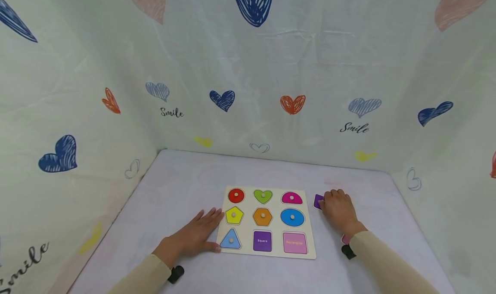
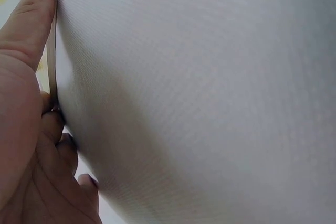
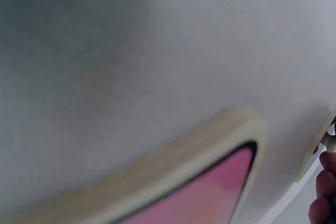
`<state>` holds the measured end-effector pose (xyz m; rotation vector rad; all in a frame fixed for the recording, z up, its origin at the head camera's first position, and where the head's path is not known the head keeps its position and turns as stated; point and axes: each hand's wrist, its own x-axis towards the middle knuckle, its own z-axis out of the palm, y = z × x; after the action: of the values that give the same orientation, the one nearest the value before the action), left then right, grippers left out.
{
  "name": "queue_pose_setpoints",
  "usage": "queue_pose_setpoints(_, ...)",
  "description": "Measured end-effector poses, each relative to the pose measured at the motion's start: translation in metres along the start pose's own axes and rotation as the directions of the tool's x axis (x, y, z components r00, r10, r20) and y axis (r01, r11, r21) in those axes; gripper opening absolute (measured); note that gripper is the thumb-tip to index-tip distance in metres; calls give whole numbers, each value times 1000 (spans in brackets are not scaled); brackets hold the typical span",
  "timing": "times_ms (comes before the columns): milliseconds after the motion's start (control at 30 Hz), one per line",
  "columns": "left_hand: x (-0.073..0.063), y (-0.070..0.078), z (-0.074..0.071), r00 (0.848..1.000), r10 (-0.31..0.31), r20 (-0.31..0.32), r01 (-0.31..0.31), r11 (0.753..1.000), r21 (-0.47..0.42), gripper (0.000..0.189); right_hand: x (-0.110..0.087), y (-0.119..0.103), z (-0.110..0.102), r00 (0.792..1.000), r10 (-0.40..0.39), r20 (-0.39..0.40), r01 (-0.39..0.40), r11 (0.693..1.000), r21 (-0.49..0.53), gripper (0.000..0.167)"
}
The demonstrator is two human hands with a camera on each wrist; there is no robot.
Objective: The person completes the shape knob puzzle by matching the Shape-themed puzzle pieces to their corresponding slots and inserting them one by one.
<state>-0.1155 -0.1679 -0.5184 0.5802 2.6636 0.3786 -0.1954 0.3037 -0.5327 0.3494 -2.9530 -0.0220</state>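
A cream shape-puzzle board (image 1: 248, 208) lies flat on the table. My left hand (image 1: 195, 234) rests at its left edge, fingers stretched out and thumb at the lower corner; the left wrist view shows the thumb (image 2: 26, 30) against the board's side. Right of the board, my right hand (image 1: 342, 210) pinches the knob of the purple square puzzle piece (image 1: 317, 200), which is partly hidden by the fingers. In the right wrist view that piece (image 3: 314, 148) shows edge-on. A pink puzzle piece (image 3: 210, 198) lies under the right wrist, mostly covered in the head view.
Seven knobbed pieces sit in the board, among them a red circle (image 1: 236, 195) and a blue oval (image 1: 292, 217). The purple square recess (image 1: 262, 241) and pink rectangle recess (image 1: 295, 243) show printed words. A heart-print curtain (image 1: 255, 61) surrounds the white table (image 1: 193, 173).
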Motion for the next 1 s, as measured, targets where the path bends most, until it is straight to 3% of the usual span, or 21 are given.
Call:
queue_pose_setpoints(200, 0, -1, 1, 1000, 4, -1, -4, 1000, 0, 106, 0, -4, 0, 998, 69, -4, -69, 997, 35, 29)
queue_pose_setpoints(367, 0, -1, 1, 1000, -4, 2, 4, 1000, -4, 106, -1, -6, 0, 996, 82, -18, -81, 996, 40, 29)
queue_pose_setpoints(733, -2, 0, -1, 1000, -11, 2, 11, 1000, -16, 105, -3, -7, -11, 998, 42, -50, -45, 998, -50, 30)
queue_pose_setpoints(1000, -2, 0, -1, 1000, -10, 6, 10, 1000, -24, 104, -7, -13, -16, 995, -1, -97, -4, 998, -56, 28)
